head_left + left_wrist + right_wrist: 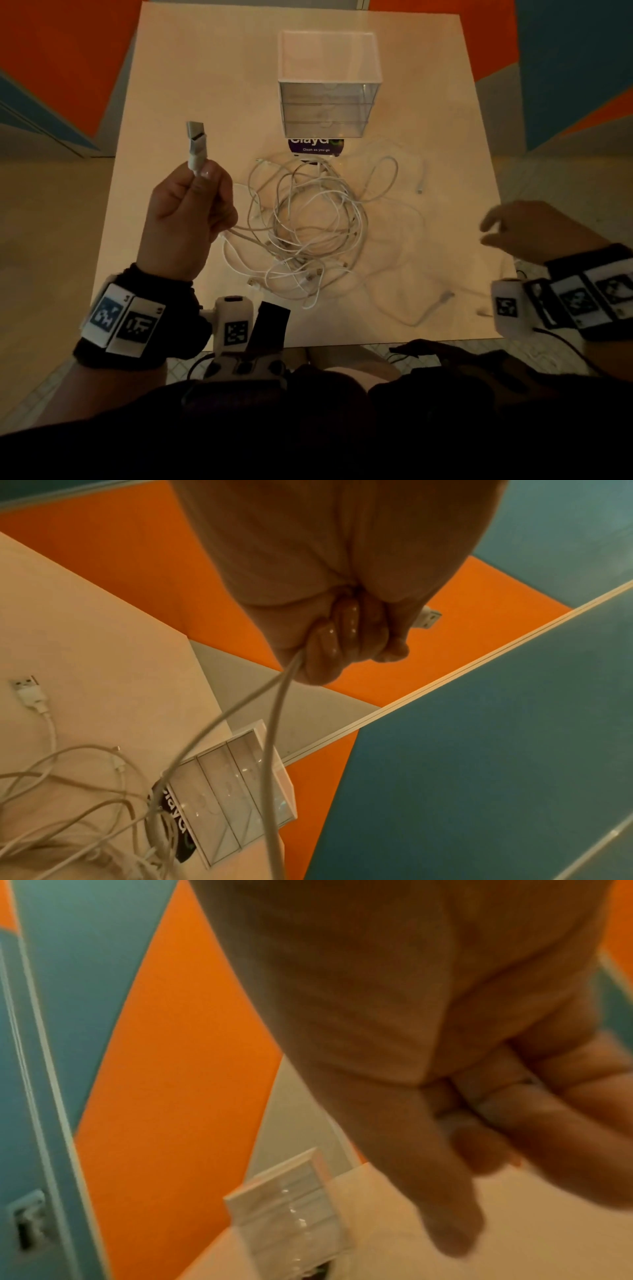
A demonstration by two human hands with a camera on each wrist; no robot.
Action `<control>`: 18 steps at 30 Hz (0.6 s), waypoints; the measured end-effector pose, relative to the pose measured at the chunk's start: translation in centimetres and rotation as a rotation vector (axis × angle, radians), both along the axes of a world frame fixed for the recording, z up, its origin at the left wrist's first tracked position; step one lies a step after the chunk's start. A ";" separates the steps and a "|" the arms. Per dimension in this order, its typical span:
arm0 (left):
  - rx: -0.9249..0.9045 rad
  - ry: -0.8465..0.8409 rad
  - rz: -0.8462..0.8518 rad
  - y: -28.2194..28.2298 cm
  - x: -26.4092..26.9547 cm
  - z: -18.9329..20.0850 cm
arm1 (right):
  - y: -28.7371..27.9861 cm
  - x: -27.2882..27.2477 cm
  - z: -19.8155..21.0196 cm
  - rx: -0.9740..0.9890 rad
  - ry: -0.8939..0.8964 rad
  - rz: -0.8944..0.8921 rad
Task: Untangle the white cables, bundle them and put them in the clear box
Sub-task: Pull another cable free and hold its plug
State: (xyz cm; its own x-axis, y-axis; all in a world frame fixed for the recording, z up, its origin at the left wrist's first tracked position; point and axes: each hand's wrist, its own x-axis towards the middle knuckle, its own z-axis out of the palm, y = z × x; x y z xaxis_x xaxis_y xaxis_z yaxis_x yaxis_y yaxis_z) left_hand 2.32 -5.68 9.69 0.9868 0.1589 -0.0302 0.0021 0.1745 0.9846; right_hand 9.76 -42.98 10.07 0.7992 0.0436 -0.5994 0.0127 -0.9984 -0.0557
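Note:
A tangle of white cables (308, 226) lies in the middle of the pale table (212, 68). My left hand (191, 212) is raised above the table's left side and grips cable ends; two USB plugs (196, 144) stick up out of the fist. In the left wrist view two strands (274, 723) run down from the curled fingers (342, 631) to the pile. The clear box (329, 85) stands behind the tangle, nothing visible inside it. My right hand (524, 226) hovers at the table's right edge, fingers loose, holding nothing.
A dark card with white lettering (315, 147) lies between the box and the tangle. Loose cable ends trail toward the near right corner (445, 296). Orange and blue walls surround the table. A loose USB plug (29, 693) lies on the table.

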 end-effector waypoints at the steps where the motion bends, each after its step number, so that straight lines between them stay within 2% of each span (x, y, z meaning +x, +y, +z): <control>1: -0.002 0.000 -0.003 0.0 -0.1 -0.1 | 1.4 0.1 -0.1 0.105 -0.044 0.036; 5: -0.031 0.010 -0.016 0.0 -0.3 -0.2 | 9.0 -0.1 -0.9 0.622 -0.328 0.136; 7: -0.053 0.013 -0.018 -0.1 -0.6 -0.2 | 12.6 0.1 -2.6 0.813 -0.307 0.122; 8: -0.055 0.017 -0.010 -0.1 -0.8 -0.3 | 14.1 0.1 -3.9 0.819 -0.225 0.151; 13: -0.056 0.008 0.011 0.0 -1.4 -1.0 | 16.7 -1.3 -11.3 0.511 0.164 0.454; 16: -0.055 0.041 0.030 0.0 -1.4 -1.3 | 16.9 -2.8 -13.7 0.472 0.243 0.498; 18: -0.043 0.061 0.038 -0.2 -1.4 -1.6 | 16.9 -3.2 -14.0 0.483 0.201 0.511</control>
State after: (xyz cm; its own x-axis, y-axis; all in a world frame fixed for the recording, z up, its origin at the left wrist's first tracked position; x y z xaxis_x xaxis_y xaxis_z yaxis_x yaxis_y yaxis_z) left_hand 0.95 -5.84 8.14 0.9764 0.1930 -0.0973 0.0540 0.2178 0.9745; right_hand 6.57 -26.11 -3.93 0.4851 0.6780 -0.5522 0.4132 -0.7343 -0.5386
